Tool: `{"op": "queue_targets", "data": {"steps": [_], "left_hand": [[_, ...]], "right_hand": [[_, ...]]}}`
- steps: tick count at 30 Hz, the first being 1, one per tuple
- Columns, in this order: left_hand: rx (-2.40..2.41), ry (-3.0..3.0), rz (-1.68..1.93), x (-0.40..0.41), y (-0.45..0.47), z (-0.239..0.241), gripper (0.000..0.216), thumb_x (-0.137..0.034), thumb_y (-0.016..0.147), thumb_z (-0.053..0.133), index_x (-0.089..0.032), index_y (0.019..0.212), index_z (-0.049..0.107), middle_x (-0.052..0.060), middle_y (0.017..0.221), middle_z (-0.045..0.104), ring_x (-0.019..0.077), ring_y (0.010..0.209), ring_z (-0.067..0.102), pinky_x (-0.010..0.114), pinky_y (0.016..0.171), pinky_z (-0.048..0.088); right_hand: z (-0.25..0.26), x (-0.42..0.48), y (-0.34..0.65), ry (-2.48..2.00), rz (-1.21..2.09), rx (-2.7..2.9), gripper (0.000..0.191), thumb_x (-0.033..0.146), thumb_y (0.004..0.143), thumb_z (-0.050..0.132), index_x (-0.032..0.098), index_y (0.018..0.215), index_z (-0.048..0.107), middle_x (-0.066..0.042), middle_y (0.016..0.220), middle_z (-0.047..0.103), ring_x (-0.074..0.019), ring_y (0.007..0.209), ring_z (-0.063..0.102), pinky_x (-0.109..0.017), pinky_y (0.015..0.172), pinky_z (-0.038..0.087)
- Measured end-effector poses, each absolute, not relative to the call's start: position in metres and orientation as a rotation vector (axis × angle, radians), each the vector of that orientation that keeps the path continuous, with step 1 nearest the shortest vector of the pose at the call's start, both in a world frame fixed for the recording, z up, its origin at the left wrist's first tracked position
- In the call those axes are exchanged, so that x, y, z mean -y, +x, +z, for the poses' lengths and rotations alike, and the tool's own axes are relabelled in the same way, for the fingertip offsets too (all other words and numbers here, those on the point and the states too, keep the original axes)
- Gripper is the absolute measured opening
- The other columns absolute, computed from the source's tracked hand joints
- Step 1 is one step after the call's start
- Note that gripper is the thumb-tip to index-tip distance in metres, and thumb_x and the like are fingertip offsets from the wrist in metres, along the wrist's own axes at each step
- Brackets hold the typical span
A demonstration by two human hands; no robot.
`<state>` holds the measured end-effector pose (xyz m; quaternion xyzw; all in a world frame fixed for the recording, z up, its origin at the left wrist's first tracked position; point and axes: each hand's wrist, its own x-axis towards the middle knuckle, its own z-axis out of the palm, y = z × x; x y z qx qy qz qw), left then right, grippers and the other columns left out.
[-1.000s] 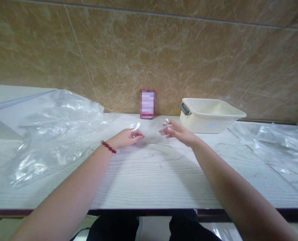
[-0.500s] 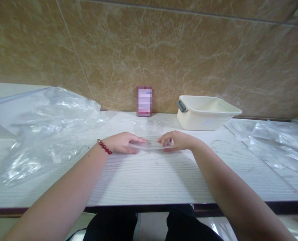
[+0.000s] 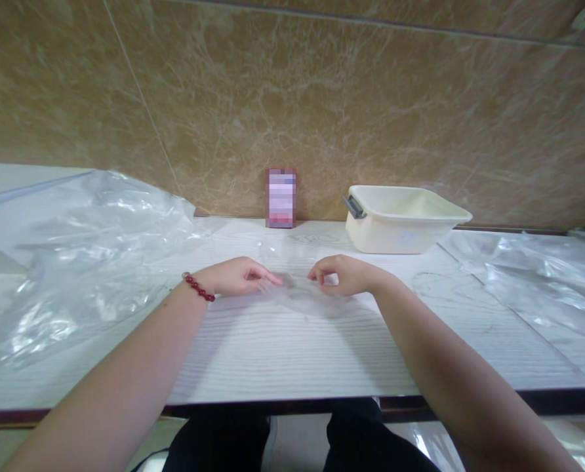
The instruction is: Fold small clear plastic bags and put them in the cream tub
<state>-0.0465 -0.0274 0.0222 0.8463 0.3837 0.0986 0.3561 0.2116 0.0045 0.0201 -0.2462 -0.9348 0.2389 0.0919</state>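
Observation:
Between my two hands is a thin clear plastic bag (image 3: 307,300), low over the white wood-grain table (image 3: 292,360). My left hand (image 3: 238,275), with a red bead bracelet at the wrist, pinches the bag's left side. Its thumb and forefinger are together and point inward. Curled fingers of my right hand (image 3: 344,274) grip the bag's right side. The bag is see-through and slightly blurred, so its full outline cannot be made out. More clear plastic (image 3: 270,249) lies flat just behind the hands.
A phone (image 3: 281,198) with a blurred-out screen leans against the brown marbled wall (image 3: 253,98). To its right stands a cream plastic bin (image 3: 395,233) with a grey latch. Large crumpled clear plastic (image 3: 96,262) covers the left; more plastic (image 3: 543,282) lies right.
The plastic's near part has spread down toward me, where it was a narrow band before. My left hand's fingers have closed together; both hands stay in nearly the same place.

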Motion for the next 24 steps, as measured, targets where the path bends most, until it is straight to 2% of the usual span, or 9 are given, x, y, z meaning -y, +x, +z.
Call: {"op": "queue_targets", "data": {"steps": [8,13,15,18,24], "left_hand": [[-0.921,1.947,0.384,0.026,-0.041,0.022,0.026,-0.033,0.077,0.043,-0.021,0.093,0.060,0.003,0.096,0.062,0.0141,0.088,0.055,0.027,0.078,0.039],[-1.091,1.583,0.553,0.018,-0.038,0.004,0.032,-0.033,0.077,0.043,-0.022,0.106,0.050,0.005,0.105,0.058,0.0145,0.086,0.057,0.027,0.068,0.044],[-1.148,1.495,0.610,0.015,-0.038,-0.001,0.034,-0.031,0.077,0.044,-0.020,0.109,0.047,0.007,0.102,0.059,0.0139,0.081,0.058,0.027,0.064,0.045],[-1.206,1.416,0.700,0.011,-0.038,-0.003,0.035,-0.026,0.076,0.047,-0.017,0.109,0.045,0.008,0.095,0.061,0.0136,0.079,0.059,0.028,0.067,0.046],[-1.281,1.317,0.866,0.006,-0.040,-0.006,0.048,-0.021,0.072,0.053,-0.016,0.117,0.035,0.010,0.098,0.059,0.0157,0.089,0.056,0.029,0.075,0.046]], "right_hand": [[0.019,-0.008,0.213,-0.819,1.010,2.545,0.012,0.017,0.062,0.055,0.015,0.071,0.046,-0.002,0.082,0.060,-0.0106,0.075,0.056,-0.022,0.064,0.044],[0.005,-0.013,0.207,-1.140,1.244,2.241,0.007,0.023,0.071,0.047,0.017,0.075,0.046,-0.002,0.078,0.060,-0.0106,0.067,0.058,-0.021,0.055,0.047],[-0.001,-0.016,0.205,-1.211,1.322,2.132,0.007,0.023,0.072,0.047,0.017,0.072,0.043,-0.004,0.078,0.060,-0.0111,0.066,0.059,-0.021,0.054,0.048],[-0.005,-0.019,0.205,-1.245,1.370,2.010,0.012,0.021,0.071,0.050,0.018,0.073,0.039,-0.004,0.075,0.061,-0.0111,0.063,0.059,-0.021,0.052,0.048],[-0.003,-0.020,0.205,-1.344,1.298,1.924,0.031,0.018,0.068,0.056,0.017,0.094,0.040,-0.003,0.068,0.062,-0.0078,0.051,0.054,-0.018,0.046,0.045]]}}
